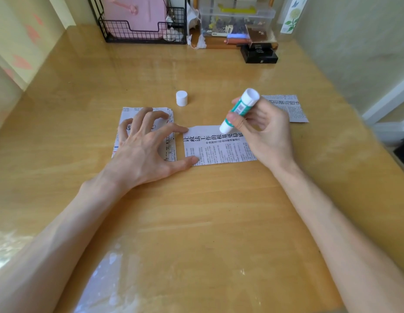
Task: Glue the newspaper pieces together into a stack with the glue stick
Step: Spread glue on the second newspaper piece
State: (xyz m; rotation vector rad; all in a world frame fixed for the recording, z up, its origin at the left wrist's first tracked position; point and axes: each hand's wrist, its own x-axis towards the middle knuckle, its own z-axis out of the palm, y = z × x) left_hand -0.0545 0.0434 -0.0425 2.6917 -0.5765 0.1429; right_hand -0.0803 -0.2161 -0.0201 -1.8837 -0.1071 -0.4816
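Two bare forearms reach in over the worktop [196,211], and the work sits beyond them. Left hand [142,143] has its fingers [174,128] spread apart: thumb and forefinger pin the left edge of a single newspaper piece [219,147], while the others rest on the stack [170,152] just beside it. Right hand [264,132] is wrapped tight round the glue stick [239,110], which is tilted with its tip down on the upper edge of that single piece. Its white cap [181,98] stands apart, farther back on the worktop. Judging by the layered edges, several pieces are already glued into the stack. The one in the middle looks to be getting its glue now and has yet to go on top. One more loose piece [293,109] lies behind the right hand, untouched, so at least two joins seem left
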